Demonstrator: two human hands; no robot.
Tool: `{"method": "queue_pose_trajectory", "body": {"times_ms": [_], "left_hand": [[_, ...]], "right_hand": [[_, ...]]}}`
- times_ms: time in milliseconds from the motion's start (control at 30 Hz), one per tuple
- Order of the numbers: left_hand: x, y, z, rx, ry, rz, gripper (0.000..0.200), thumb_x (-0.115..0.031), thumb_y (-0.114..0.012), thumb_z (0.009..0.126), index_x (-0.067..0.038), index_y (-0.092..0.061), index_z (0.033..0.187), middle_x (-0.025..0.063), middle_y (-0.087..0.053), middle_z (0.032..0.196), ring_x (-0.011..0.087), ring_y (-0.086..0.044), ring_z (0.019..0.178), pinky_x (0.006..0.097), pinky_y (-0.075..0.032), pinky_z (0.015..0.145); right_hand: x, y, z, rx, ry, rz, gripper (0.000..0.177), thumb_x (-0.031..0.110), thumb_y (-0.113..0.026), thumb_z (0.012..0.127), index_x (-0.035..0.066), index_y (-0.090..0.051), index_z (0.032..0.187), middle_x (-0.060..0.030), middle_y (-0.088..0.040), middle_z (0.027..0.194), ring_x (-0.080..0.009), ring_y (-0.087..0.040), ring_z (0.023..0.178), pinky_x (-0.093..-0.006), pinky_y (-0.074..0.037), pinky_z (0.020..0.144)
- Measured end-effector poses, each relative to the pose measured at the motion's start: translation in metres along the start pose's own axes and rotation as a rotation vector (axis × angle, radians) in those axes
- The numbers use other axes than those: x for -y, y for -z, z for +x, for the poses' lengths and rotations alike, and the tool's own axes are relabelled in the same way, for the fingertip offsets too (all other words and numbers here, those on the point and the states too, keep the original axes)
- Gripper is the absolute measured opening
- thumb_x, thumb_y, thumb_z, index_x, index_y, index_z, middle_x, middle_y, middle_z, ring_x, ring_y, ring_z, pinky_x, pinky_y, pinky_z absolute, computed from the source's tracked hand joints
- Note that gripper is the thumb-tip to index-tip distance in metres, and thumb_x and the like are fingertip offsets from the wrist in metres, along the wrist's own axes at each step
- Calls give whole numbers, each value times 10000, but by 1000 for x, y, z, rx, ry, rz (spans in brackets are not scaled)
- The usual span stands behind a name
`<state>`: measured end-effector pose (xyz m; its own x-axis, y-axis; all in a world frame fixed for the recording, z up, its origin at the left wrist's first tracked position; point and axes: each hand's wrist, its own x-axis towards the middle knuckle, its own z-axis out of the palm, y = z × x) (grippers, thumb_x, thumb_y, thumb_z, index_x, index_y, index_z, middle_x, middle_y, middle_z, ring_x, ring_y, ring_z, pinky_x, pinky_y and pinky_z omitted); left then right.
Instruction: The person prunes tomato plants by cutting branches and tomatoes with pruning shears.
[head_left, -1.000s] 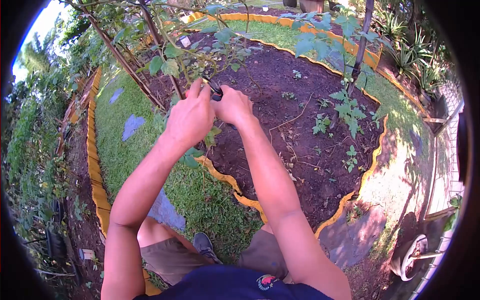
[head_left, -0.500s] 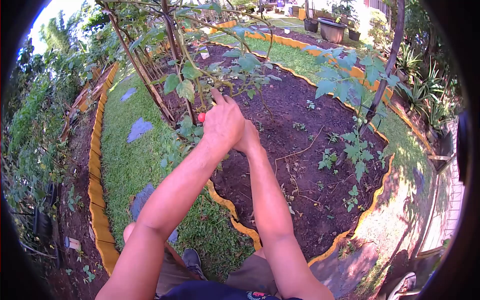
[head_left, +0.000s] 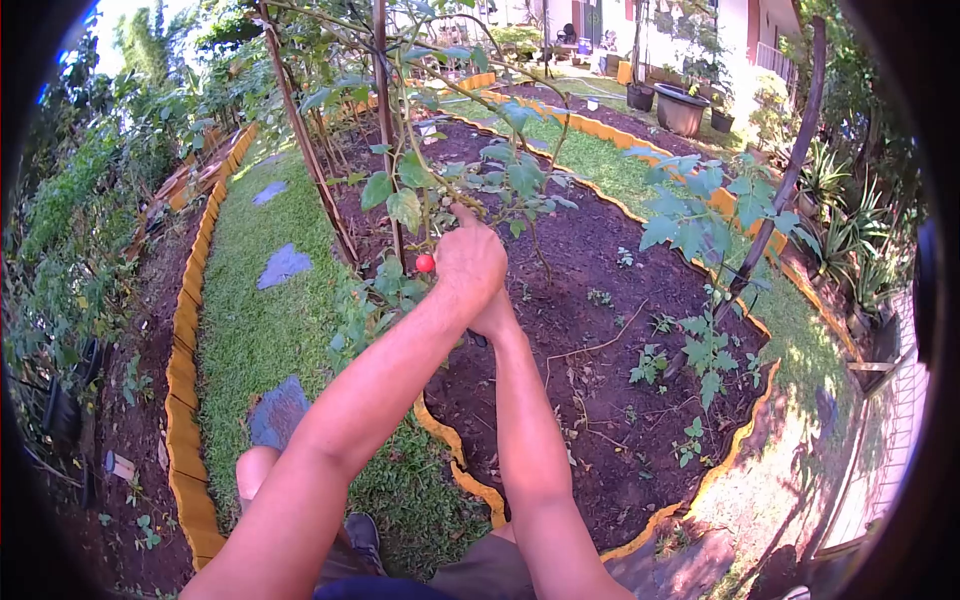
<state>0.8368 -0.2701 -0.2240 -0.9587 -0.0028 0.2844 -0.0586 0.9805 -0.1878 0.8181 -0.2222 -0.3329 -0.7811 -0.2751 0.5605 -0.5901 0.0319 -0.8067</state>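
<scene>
Two grips: the left grip [head_left: 472, 258] is laid over the right grip [head_left: 497, 312]; a left finger is extended toward the branches. Whether either is open or closed cannot be told, the right being mostly hidden.
Dark object: one [head_left: 478, 340], shown only as an end beneath the right grip; how it is held is hidden.
Change: since the earliest picture, the black loop above the grips has been lost from sight, and the red fruit has been uncovered; work is judged to be centred on the branches.
Red fruit: one [head_left: 426, 263], seen just left of the left grip; its attachment cannot be made out.
Leafy plant: one [head_left: 523, 178], spread above and beyond the grips.
Stakes: three; two [head_left: 388, 130] are set left of the grips, one is leaned at right.
Flat stones: three clearly seen [head_left: 285, 265], laid in the grass at left.
Yellow edging [head_left: 185, 350]: run along the grass and round the soil bed [head_left: 570, 270]; pieces not countable.
Pots: three, one large [head_left: 682, 108], placed farthest back.
</scene>
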Motion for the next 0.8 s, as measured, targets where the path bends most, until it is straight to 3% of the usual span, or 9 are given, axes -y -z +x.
{"method": "queue_pose_trajectory", "body": {"times_ms": [100,300,400,500,600,700,767,800], "left_hand": [[-5,-10,-2,5,45,-40,422,-159,-578,877,120,-638,1188,381,-408,1449,373,-740,894,412,-616,710],[-3,-20,-6,-89,30,-59,490,-148,-580,863,156,-577,1246,381,-398,1452,355,-745,836,411,-614,662],[-3,-20,-7,-83,34,-50,508,-143,-581,856,168,-558,1258,378,-399,1453,360,-744,814,413,-611,655],[-2,-21,-8,-104,31,-46,507,-140,-578,856,169,-556,1257,373,-400,1456,364,-742,808,413,-610,657],[0,-22,-7,-110,39,-62,508,-137,-576,855,164,-553,1263,369,-401,1458,365,-741,800,415,-608,651],[1,-17,-12,-99,27,-37,514,-140,-573,858,157,-542,1276,356,-403,1466,366,-740,798,421,-603,637],[-1,-7,-23,-150,14,-90,520,-141,-576,860,150,-532,1288,343,-406,1475,362,-738,793,427,-600,636],[-2,1,-32,-174,6,-118,523,-142,-577,860,147,-528,1294,336,-408,1480,360,-738,791,429,-598,635]], "right_hand": [[-4,-3,0,3,129,-54,645,346,-780,802,136,-574,1376,-167,-557,1443,-281,-521,1353,-396,-441,1054],[15,10,-10,119,-94,-99,709,292,-784,820,75,-502,1434,-153,-477,1515,-259,-423,1425,-392,-350,1145],[-8,2,-5,108,-117,-108,753,284,-779,827,75,-453,1472,-158,-417,1558,-256,-379,1454,-383,-323,1165],[6,1,-3,-30,47,-46,826,288,-779,827,89,-378,1520,-157,-343,1601,-256,-340,1475,-370,-304,1177],[31,12,-6,113,-70,-93,844,278,-770,837,85,-341,1538,-149,-289,1627,-266,-300,1493,-356,-279,1193],[5,4,-2,163,-147,-213,698,351,-801,764,109,-557,1371,-191,-608,1358,-332,-574,1273,-408,-474,1005],[2,6,-4,44,-9,-72,799,302,-771,823,77,-391,1488,-198,-483,1477,-290,-507,1338,-383,-422,1065],[5,8,-4,15,-19,-40,803,295,-762,838,64,-371,1500,-204,-488,1453,-285,-519,1306,-384,-426,1046]]}}
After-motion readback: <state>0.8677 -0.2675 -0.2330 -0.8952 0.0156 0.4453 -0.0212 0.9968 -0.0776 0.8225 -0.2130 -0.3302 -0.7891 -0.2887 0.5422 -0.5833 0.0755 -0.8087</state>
